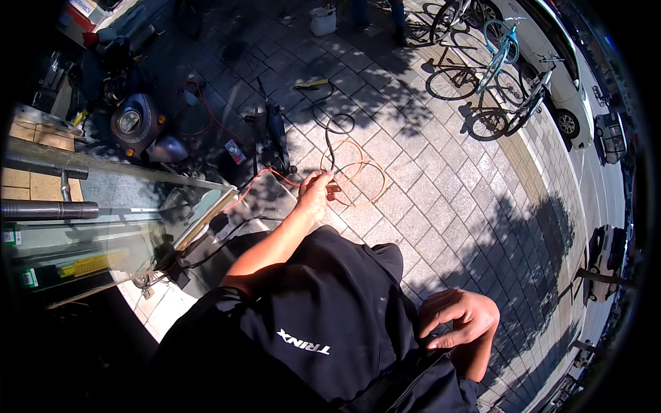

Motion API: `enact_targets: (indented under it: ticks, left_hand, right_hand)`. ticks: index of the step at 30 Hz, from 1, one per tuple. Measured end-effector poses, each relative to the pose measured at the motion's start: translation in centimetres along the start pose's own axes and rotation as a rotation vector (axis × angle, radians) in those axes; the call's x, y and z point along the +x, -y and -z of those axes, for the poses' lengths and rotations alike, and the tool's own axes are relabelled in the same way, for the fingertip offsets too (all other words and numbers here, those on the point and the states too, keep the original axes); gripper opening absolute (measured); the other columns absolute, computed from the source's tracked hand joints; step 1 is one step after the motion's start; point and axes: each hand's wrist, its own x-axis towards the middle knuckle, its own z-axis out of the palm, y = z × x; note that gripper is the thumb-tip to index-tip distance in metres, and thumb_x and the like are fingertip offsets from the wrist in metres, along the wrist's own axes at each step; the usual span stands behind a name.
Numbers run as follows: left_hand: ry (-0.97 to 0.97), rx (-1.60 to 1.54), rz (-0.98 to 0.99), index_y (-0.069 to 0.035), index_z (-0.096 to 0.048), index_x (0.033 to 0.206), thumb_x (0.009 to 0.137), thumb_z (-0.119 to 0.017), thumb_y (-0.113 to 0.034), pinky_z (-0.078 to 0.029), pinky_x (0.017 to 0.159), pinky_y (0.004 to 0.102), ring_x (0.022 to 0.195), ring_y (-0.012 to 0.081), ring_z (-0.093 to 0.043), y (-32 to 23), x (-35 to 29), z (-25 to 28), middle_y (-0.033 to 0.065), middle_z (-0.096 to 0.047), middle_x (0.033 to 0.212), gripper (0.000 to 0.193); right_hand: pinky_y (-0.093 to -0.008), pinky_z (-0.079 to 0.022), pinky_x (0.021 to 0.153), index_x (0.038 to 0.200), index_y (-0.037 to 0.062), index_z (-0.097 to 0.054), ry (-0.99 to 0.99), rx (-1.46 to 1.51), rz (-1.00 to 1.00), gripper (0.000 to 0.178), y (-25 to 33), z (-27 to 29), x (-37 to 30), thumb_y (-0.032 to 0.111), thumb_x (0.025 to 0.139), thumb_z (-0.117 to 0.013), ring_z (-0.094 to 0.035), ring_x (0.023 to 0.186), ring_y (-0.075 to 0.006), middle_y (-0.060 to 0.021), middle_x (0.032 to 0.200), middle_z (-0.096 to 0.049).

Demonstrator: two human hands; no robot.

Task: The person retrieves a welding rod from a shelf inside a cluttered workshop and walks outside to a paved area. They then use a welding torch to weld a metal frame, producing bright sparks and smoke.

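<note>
In the upper middle, my left hand (317,194) is stretched forward with its fingers closed around a thin orange hose (383,180). The hose hangs in loose loops beyond the fingers, and another length runs off to the left. A black hose (328,146) rises from the same grip and curls away over the paving. At its far end lies a yellow and black tool (311,84). My right hand (463,316) is bent back against the black garment (323,303) at lower right. Its fingers are curled in, and whatever lies between them is hidden.
Left of me stands a glass-sided cabinet (165,206) with a dark handle bar. Beyond it are a scooter (138,122) and a dark stand-like object (277,134). Bicycles (499,51) and a white car (566,82) are at upper right. A white jug (323,22) sits far ahead.
</note>
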Motion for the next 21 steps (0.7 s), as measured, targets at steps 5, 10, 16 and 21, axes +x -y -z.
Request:
enact_targets:
  ticks: [5, 10, 16, 21]
  left_hand:
    - [-0.177, -0.068, -0.065, -0.012, -0.066, 0.103, 0.103, -0.069, -0.025, -0.054, 0.068, 0.0305, 0.077, 0.0168, -0.07, 0.5, 7.2, -1.6, 0.004, -0.074, 0.097, 0.013]
    - [-0.198, -0.204, -0.268, -0.01, -0.064, 0.109, 0.101, -0.07, -0.026, -0.051, 0.067, 0.0328, 0.079, 0.0173, -0.068, 4.2, 19.1, -2.7, 0.003, -0.07, 0.092, 0.019]
    - [-0.379, -0.402, -0.26, -0.011, -0.06, 0.105, 0.104, -0.063, -0.019, -0.049, 0.072, 0.0354, 0.081, 0.019, -0.062, 7.2, 29.3, -6.7, 0.0018, -0.064, 0.095, 0.009]
    - [-0.378, -0.488, -0.339, -0.014, -0.062, 0.105, 0.101, -0.068, -0.024, -0.049, 0.071, 0.0343, 0.084, 0.0196, -0.066, 6.1, 34.1, -7.2, 0.001, -0.067, 0.097, 0.012]
  right_hand:
    - [-0.0406, -0.055, 0.075, 0.108, -0.0037, -0.075, 0.115, -0.047, -0.003, 0.02, -2.2, 12.4, -0.3, 0.005, 0.092, -0.085, -0.071, 0.085, -0.0362, -0.0169, 0.093, -0.074]
    - [-0.04, -0.055, 0.073, 0.11, -0.0032, -0.073, 0.244, -0.061, 0.04, 0.03, -4.6, 26.7, 1.3, 0.016, 0.092, -0.088, -0.071, 0.086, -0.0368, -0.0173, 0.099, -0.074]
    - [-0.0416, -0.055, 0.068, 0.112, -0.0031, -0.071, 0.518, -0.127, 0.26, 0.037, -8.1, 42.5, 4.0, 0.026, 0.093, -0.086, -0.071, 0.08, -0.0362, -0.0168, 0.094, -0.073]
    - [-0.0453, -0.051, 0.062, 0.107, -0.0016, -0.068, 0.637, -0.052, 0.405, 0.033, -7.4, 52.8, 9.5, 0.028, 0.099, -0.079, -0.067, 0.074, -0.0387, -0.0172, 0.086, -0.067]
